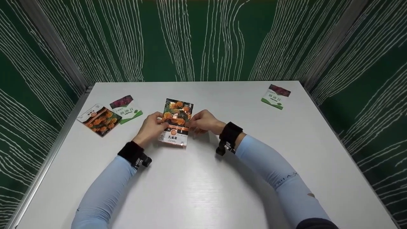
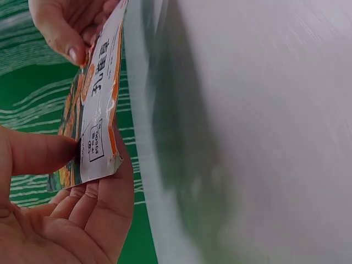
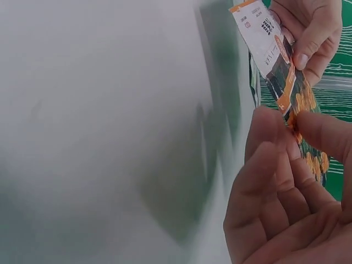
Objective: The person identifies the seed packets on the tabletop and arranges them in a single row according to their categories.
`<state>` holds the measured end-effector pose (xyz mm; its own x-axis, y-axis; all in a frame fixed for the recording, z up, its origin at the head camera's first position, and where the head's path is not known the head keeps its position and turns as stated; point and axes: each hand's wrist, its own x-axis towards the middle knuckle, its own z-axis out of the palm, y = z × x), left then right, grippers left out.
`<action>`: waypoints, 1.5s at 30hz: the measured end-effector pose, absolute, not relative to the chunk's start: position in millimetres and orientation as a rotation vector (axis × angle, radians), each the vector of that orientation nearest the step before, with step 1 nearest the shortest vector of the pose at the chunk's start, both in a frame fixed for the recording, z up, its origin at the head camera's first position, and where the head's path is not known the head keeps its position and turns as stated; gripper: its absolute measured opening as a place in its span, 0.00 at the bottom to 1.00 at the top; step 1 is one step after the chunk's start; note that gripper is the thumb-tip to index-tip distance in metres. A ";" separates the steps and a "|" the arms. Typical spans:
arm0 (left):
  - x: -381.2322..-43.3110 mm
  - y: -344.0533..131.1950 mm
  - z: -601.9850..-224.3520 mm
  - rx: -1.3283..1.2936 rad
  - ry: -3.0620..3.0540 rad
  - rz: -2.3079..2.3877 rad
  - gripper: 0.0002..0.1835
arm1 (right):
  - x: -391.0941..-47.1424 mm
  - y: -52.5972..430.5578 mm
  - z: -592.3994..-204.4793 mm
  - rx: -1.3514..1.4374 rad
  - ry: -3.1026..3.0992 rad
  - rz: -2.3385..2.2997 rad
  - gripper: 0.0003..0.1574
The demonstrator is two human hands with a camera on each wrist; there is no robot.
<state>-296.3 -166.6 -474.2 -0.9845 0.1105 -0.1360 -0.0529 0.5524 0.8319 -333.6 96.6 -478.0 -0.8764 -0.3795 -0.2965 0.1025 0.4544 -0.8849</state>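
Both hands hold up one seed packet (image 1: 176,116) with orange flowers on its upper part and a white band with dark lettering at its lower end. At the packet's left edge the left hand (image 1: 152,127) pinches it, thumb on the printed face and fingers behind, as the left wrist view shows on the packet (image 2: 99,99). On the opposite edge, the right hand (image 1: 206,122) pinches the packet between thumb and fingers. In the right wrist view the right hand (image 3: 291,203) has its other fingers loosely curled below the packet (image 3: 269,44).
On the left of the white table (image 1: 203,184) lies another orange-flower packet (image 1: 103,122), touching a green-and-white packet (image 1: 127,109) with purple flowers. A similar green-and-white packet (image 1: 275,97) lies at the back right. Green walls with white streaks (image 1: 219,41) stand behind and at both sides.
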 end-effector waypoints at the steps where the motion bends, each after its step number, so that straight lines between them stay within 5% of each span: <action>1: -296.1 -168.8 -473.7 0.047 2.631 1.379 0.24 | -333.7 93.2 -478.3 -0.223 2.253 -1.415 0.13; 18: -352.5 -216.7 -541.5 0.024 2.896 0.886 0.31 | -334.6 51.2 -491.1 -0.170 2.434 -1.253 0.17; 29: -298.8 -194.3 -479.5 0.010 2.932 0.703 0.23 | -370.2 30.3 -539.4 -0.116 2.597 -1.029 0.20; 45: -293.3 -193.6 -474.0 0.067 2.933 0.504 0.17 | -327.9 27.8 -495.4 -0.220 2.696 -0.936 0.25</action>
